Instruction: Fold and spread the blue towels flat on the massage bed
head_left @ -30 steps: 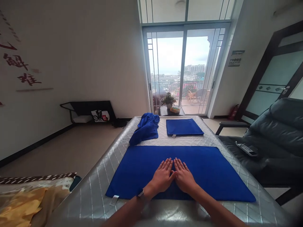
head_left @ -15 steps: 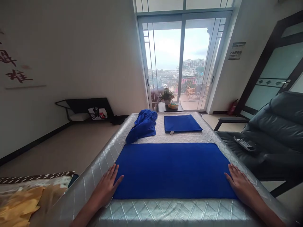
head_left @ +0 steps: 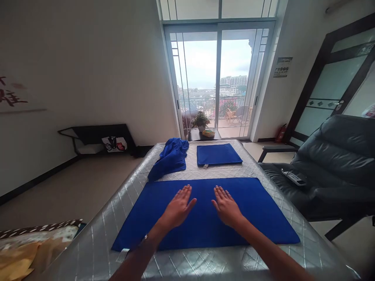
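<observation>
A blue cloth (head_left: pixel 202 230) lies spread flat across the near part of the silver quilted mattress (head_left: pixel 202 263), a white tag at its near left corner. Over its left half is my left hand (head_left: pixel 178 207), fingers stretched forward and thumb apart. My right hand (head_left: pixel 227 207) is over the middle right of the cloth, palm down with the fingers extended. Neither hand grips anything; whether the palms press on the fabric is hard to tell. Beyond the spread cloth sit a crumpled blue cloth (head_left: pixel 172 158) at left and a folded blue cloth (head_left: pixel 218 154) at right.
To the right stands a dark leather armchair (head_left: pixel 331 156) with a power strip (head_left: pixel 294 177) on its seat. A small table (head_left: pixel 193 136) with a potted plant (head_left: pixel 200 120) is by the glass sliding door. Yellow fabric (head_left: pixel 17 259) lies at lower left.
Both hands have moved inward from the cloth's left and right edges to over its middle. The view has shifted slightly to the right. The crumpled and folded cloths stay in place.
</observation>
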Motion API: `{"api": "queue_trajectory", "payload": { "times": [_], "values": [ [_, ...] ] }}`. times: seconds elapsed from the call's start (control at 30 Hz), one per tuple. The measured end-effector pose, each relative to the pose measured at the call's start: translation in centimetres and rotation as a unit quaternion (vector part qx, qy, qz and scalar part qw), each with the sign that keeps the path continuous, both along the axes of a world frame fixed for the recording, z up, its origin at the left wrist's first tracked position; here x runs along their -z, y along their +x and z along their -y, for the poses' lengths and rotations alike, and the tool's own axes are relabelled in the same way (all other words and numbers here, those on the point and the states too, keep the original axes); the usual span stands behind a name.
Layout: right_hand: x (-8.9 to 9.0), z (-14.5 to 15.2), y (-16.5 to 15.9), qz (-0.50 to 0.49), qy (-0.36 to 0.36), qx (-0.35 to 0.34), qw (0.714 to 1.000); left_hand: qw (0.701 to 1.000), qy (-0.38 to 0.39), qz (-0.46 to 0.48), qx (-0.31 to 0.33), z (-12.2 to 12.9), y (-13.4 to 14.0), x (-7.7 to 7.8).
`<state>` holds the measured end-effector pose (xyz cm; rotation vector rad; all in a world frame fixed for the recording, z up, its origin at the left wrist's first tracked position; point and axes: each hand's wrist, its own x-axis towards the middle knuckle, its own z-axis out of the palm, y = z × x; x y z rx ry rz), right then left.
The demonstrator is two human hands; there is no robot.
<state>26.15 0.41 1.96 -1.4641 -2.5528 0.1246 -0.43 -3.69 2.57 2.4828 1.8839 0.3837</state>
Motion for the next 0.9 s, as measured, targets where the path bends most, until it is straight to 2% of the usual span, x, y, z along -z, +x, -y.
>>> {"api": "queue_trajectory", "payload": {
  "times": [0.07, 0.1, 0.13, 0.2, 0.3, 0.37, 0.5, 0.57, 0.63, 0.7, 0.8, 0.9],
  "values": [
    [0.6, 0.7, -3.8, -0.011, -0.03, -0.035, 0.999, 0.999, -0.016, -0.002, 0.041, -1.4, 4.9, 0.5],
    [0.9, 0.9, -4.8, -0.012, -0.046, -0.039, 0.998, 0.999, -0.03, -0.004, 0.044, -1.6, 6.4, 0.9],
    [1.2, 1.1, -5.1, -0.011, -0.06, -0.034, 0.998, 0.998, -0.042, -0.007, 0.038, -1.6, 7.1, 1.3],
    [1.5, 1.1, -4.2, -0.006, -0.082, -0.002, 0.997, 0.998, -0.06, -0.013, 0.015, -1.0, 6.2, 2.2],
    [1.9, 0.7, 0.8, 0.007, -0.088, 0.058, 0.994, 0.997, -0.073, -0.022, -0.033, 1.0, 0.5, 3.4],
    [2.6, 0.3, 5.9, 0.024, -0.074, 0.105, 0.991, 0.993, -0.071, -0.034, -0.085, 2.9, -5.2, 4.4],
    [5.3, -0.5, 17.1, 0.071, -0.014, 0.207, 0.976, 0.981, -0.021, -0.075, -0.176, 7.2, -16.8, 7.3],
    [6.3, -0.6, 21.2, 0.079, 0.017, 0.222, 0.972, 0.984, -0.015, -0.089, -0.157, 8.8, -20.7, 8.4],
    [6.4, -0.7, 22.8, 0.092, 0.038, 0.224, 0.969, 0.983, -0.02, -0.091, -0.156, 9.4, -22.3, 8.6],
    [5.4, -0.8, 21.5, 0.1, 0.054, 0.223, 0.968, 0.977, -0.031, -0.08, -0.198, 8.8, -21.6, 7.7],
    [2.5, -1.3, 14.5, 0.075, 0.071, 0.173, 0.979, 0.97, -0.039, -0.05, -0.237, 5.6, -16.2, 4.8],
    [-0.3, -2.2, 4.4, 0.032, 0.033, 0.079, 0.996, 0.99, -0.033, -0.019, -0.138, 0.8, -7.5, 1.8]
  ]
}}
